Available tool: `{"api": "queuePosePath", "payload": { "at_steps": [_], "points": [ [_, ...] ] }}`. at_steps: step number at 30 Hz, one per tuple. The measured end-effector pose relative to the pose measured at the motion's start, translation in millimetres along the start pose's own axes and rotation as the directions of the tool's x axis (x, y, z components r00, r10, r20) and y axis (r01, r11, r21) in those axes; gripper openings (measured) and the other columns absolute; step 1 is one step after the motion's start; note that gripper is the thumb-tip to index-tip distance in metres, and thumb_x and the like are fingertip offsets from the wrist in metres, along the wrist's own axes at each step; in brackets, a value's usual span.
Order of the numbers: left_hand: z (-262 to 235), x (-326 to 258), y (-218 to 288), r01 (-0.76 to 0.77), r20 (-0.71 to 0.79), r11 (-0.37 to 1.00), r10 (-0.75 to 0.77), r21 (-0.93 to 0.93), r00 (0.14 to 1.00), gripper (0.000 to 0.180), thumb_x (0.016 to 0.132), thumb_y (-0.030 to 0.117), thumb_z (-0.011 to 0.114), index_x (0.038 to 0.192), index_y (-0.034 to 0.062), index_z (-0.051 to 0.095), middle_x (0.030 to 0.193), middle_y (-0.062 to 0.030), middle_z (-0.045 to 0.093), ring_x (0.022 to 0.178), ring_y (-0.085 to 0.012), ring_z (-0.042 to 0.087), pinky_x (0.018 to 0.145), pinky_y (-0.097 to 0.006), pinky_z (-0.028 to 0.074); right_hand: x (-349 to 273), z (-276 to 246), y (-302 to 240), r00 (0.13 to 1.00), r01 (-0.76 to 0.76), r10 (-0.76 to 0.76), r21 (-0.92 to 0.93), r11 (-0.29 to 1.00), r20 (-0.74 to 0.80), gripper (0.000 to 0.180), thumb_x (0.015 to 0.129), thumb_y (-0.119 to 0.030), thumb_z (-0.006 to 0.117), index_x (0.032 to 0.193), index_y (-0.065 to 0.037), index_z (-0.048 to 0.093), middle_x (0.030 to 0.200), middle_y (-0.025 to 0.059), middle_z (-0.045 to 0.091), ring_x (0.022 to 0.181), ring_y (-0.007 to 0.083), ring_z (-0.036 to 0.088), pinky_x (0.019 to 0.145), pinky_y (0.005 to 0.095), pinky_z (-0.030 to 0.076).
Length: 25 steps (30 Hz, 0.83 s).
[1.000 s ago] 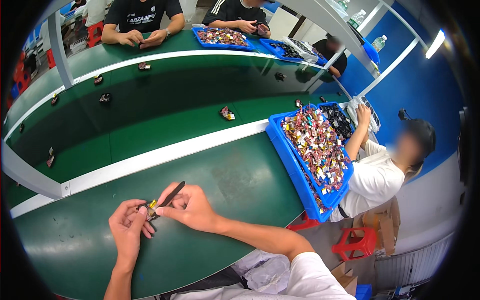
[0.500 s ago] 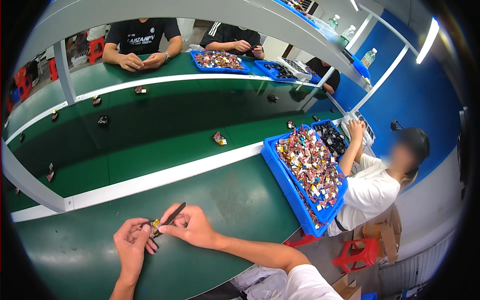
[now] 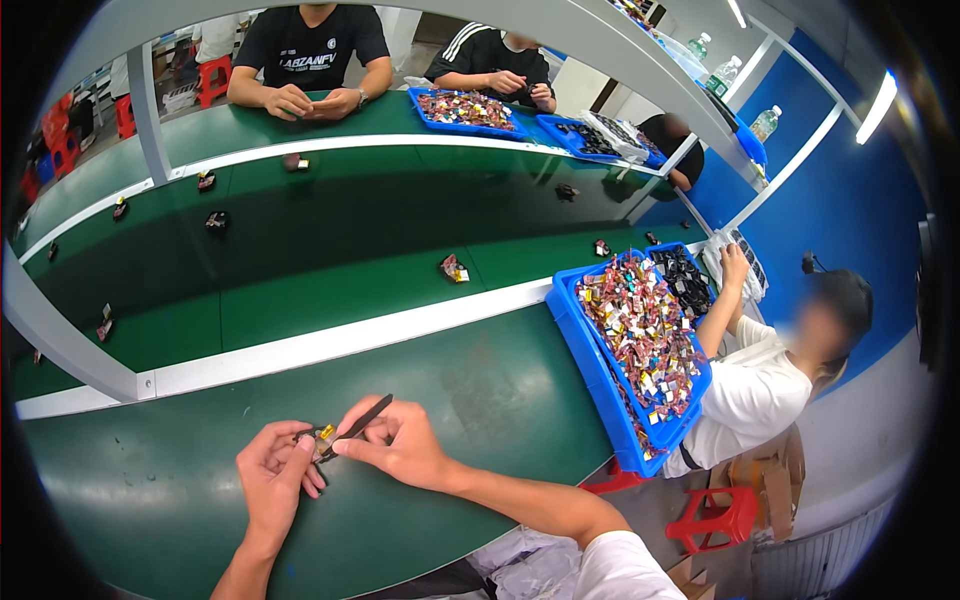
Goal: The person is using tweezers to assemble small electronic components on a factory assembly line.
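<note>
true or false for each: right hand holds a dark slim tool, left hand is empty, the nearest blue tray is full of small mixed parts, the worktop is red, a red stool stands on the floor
1. The right hand holds a dark slim tool. True.
2. The left hand is empty. False: it pinches a small yellow-and-dark part.
3. The nearest blue tray is full of small mixed parts. True.
4. The worktop is red. False: it is green.
5. A red stool stands on the floor. True.

Hands (image 3: 340, 455) w/ tweezers (image 3: 360, 425) now lower in view; head tilted up.
</note>
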<state>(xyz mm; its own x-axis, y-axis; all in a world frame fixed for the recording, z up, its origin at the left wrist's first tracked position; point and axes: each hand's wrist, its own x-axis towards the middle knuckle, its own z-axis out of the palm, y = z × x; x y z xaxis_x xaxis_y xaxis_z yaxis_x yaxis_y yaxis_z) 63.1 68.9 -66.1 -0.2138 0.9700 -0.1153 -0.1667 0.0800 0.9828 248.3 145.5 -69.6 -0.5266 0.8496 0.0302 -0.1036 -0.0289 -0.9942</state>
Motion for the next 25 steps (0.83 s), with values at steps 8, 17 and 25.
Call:
{"api": "queuePosePath", "payload": {
  "at_steps": [8,17,25],
  "points": [
    [-2.6,0.1,-0.1,0.021,-0.013,0.999,-0.022,-0.034,1.0,0.018,0.099,0.002,0.062,0.113,-0.0093,0.063,0.081,-0.012,0.069,0.055,-0.0132,0.063,0.045,-0.023,0.047,1.4,0.2,3.3,0.999,0.031,-0.03,-0.02,0.999,0.023,0.013,0.088,0.002,0.077,0.097,-0.001,0.068,0.082,-0.0016,0.069,0.055,-0.0036,0.038,0.048,0.0193,0.028],
    [2.4,0.4,-4.0,0.074,0.041,0.996,-0.072,-0.048,0.997,0.024,0.1,0.009,0.065,0.121,-0.0024,0.067,0.088,-0.0099,0.07,0.062,-0.0117,0.065,0.05,-0.024,0.049,-2.9,-6.1,-5.2,0.998,0.003,-0.009,-0.108,0.994,-0.057,0.014,0.086,0.002,0.081,0.095,-0.001,0.071,0.065,-0.0082,0.053,0.055,-0.003,0.039,0.048,0.0184,0.026],
    [-1.3,0.7,-5.7,0.06,0.057,0.995,-0.055,-0.085,0.997,0.025,0.101,0.005,0.063,0.123,-0.0045,0.067,0.086,-0.0105,0.07,0.062,-0.0121,0.065,0.052,-0.025,0.052,1.3,-4.2,-8.0,1.0,-0.022,0.02,-0.1,0.995,-0.024,0.015,0.085,0.005,0.079,0.095,-0.002,0.069,0.061,-0.0088,0.05,0.053,-0.0018,0.038,0.049,0.0192,0.026]
  ]
}}
